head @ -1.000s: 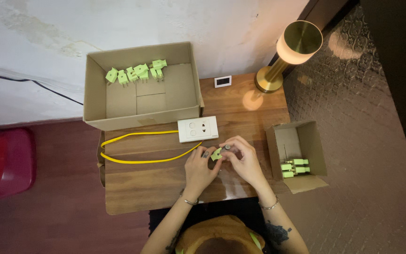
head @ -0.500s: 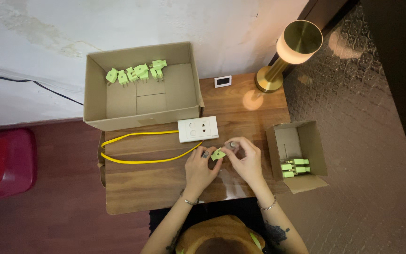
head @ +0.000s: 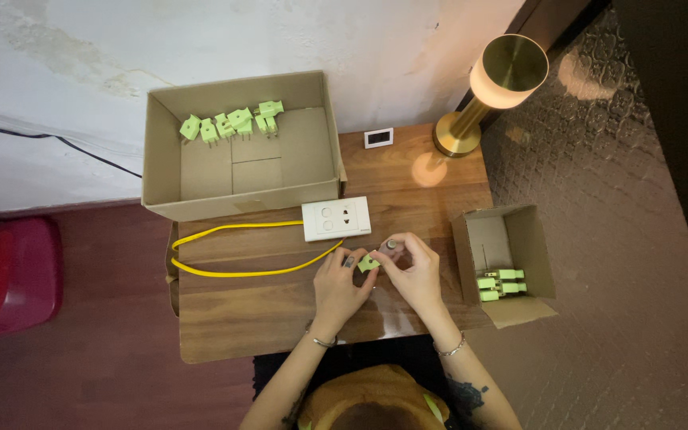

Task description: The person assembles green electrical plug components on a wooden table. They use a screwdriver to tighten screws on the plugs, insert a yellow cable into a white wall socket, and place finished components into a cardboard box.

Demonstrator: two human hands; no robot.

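1. Head view, centre of the frame: a small table (head: 240, 318) of dark, glossy wood grain, with a rectangular top.
2. Just below centre: the left hand (head: 338, 280) and the right hand (head: 416, 271) meet over the tabletop, fingers curled inward. Together they pinch a small, blocky, light-green plastic plug (head: 369, 262) between their fingertips, held just above the wood.
3. Just above the hands: a flat, white, smooth plastic socket block (head: 336, 218), rectangular, lying on the table. A thin yellow cord (head: 240, 272) runs from it in a long loop toward the left edge of the table.
4. Upper left of the frame: a large open box (head: 312, 151) of matt brown cardboard. A row of green plugs (head: 232, 123) lies along its far wall.
5. Right of centre: a small cardboard box (head: 539, 247), open, at the right edge of the table. A few more green plugs (head: 499, 283) lie in its lower part.
6. Upper right: a lamp (head: 507, 72) with a rounded, shiny brass-coloured body and a glowing shade, on a round foot.
7. Above centre: a small white rectangular device (head: 378, 138) with a dark face, near the lamp's foot.
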